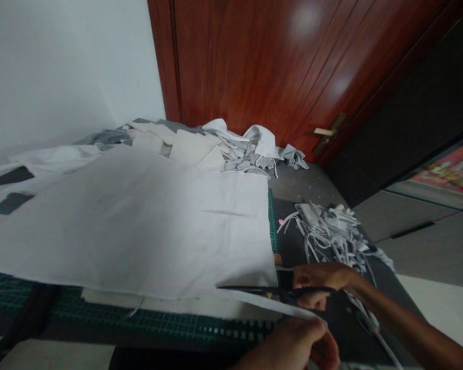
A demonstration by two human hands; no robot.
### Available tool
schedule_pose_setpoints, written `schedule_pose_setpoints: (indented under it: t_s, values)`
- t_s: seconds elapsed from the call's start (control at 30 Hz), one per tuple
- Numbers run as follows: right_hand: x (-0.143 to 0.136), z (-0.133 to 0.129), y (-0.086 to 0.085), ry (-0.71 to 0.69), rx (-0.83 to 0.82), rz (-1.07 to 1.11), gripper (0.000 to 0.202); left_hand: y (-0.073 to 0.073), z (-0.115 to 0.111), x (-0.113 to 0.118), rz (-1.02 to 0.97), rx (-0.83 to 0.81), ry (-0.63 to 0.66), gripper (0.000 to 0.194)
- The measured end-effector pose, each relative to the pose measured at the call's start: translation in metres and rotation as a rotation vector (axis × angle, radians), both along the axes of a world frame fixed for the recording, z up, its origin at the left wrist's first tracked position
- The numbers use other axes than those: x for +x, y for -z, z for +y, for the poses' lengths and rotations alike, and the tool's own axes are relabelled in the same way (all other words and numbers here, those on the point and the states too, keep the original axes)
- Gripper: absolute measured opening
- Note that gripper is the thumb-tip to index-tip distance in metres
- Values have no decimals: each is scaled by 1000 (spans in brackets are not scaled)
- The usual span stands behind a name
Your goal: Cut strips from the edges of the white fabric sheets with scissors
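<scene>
A large sheet of white fabric (146,221) lies spread over the table. My right hand (324,280) is wrapped round the handles of black scissors (254,290), whose blades point left along the sheet's near edge. A narrow strip (281,307) runs along that edge below the blades, parted from the sheet at its right end. Nearer to me, my left hand (299,341) pinches the end of this strip between thumb and fingers. Part of the scissor handles is hidden by my right fingers.
Under the sheet is a green cutting mat (170,321) with another cream fabric piece (231,307). Fabric scraps (200,149) lie along the back, and a pile of thin strips (335,234) sits at the right. A wooden door (247,61) stands behind the table.
</scene>
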State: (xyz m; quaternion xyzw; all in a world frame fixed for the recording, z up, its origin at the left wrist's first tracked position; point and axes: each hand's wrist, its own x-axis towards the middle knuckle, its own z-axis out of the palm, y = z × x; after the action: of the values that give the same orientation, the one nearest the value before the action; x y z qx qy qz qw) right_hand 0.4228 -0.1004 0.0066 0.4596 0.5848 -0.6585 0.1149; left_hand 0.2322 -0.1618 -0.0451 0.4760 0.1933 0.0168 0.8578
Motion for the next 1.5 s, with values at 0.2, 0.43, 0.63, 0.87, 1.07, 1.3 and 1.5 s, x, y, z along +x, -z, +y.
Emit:
schedule_pose_setpoints:
  t_s: [0.2, 0.43, 0.63, 0.87, 1.07, 1.3, 1.5]
  values:
    - [-3, 5, -3, -3, 21, 28, 49, 6, -3, 7, -46, -51, -14, 43]
    - [-14, 10, -2, -16, -47, -26, 49, 6, -5, 6, -36, -15, -5, 44]
    - [-18, 12, -1, -28, -43, -36, 51, 0, -4, 3, -48, -23, -15, 45]
    - [-20, 11, -6, -32, -7, -70, 52, -8, -2, 1, -33, 1, 0, 47]
    - [-22, 7, -11, 23, 35, -66, 49, -3, -5, 6, -4, -62, 0, 44]
    - [-19, 8, -3, 11, 10, -22, 48, -10, -2, 0, -23, 14, 5, 40]
    - [-19, 8, -4, 6, -3, 4, 49, -6, -4, 1, -60, -6, -4, 47]
